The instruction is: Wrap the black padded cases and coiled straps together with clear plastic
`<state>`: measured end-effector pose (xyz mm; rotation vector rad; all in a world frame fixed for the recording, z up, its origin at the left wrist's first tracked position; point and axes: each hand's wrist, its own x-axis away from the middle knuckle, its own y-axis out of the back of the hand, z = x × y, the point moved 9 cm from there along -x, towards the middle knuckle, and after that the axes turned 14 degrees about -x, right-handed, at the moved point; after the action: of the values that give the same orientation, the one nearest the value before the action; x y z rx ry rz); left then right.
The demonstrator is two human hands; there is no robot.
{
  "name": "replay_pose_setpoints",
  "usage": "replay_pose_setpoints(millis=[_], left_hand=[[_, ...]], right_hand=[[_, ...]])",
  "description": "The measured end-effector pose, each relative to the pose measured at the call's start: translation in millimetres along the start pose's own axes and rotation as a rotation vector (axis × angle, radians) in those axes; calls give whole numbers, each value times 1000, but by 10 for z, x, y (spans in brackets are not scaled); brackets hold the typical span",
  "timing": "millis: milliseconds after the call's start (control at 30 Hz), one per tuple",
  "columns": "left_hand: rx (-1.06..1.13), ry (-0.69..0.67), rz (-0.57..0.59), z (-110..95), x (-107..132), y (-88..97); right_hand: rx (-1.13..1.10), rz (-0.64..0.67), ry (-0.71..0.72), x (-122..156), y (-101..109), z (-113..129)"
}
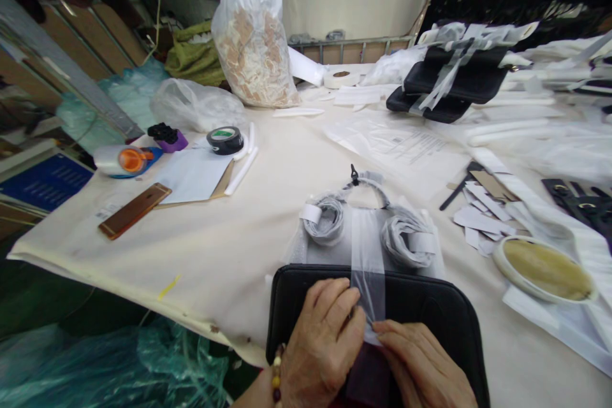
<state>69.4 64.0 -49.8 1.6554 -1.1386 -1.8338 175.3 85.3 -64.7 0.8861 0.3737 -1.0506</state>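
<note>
Your right hand [425,360] pinches the clear strip [368,248] that runs over the black bag [444,312], which lies on the table [239,229] just in front of you, and your left hand [325,341] rests there with bent fingers, but I cannot tell if they pinch anything.

Your left hand [325,335] and right hand [425,360] touched the clear strip [368,255] across the black case [425,299], wrapped coils [407,241] just beyond your grip.

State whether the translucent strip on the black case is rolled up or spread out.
Spread out: the strip runs between two coils and over the case to the left hand and right hand.
</note>
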Motion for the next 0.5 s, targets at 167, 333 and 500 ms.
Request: replay_pose_setpoints(millis=[167,333,500], left_hand=[[-135,437,114,691,245,89],[301,706,151,1068,509,-89],[733,1031,145,1168,766,-312]], right_hand=[[5,61,-5,64,-31,-51],[34,84,-6,102,-28,-72],[60,108,4,105,-57,-76]])
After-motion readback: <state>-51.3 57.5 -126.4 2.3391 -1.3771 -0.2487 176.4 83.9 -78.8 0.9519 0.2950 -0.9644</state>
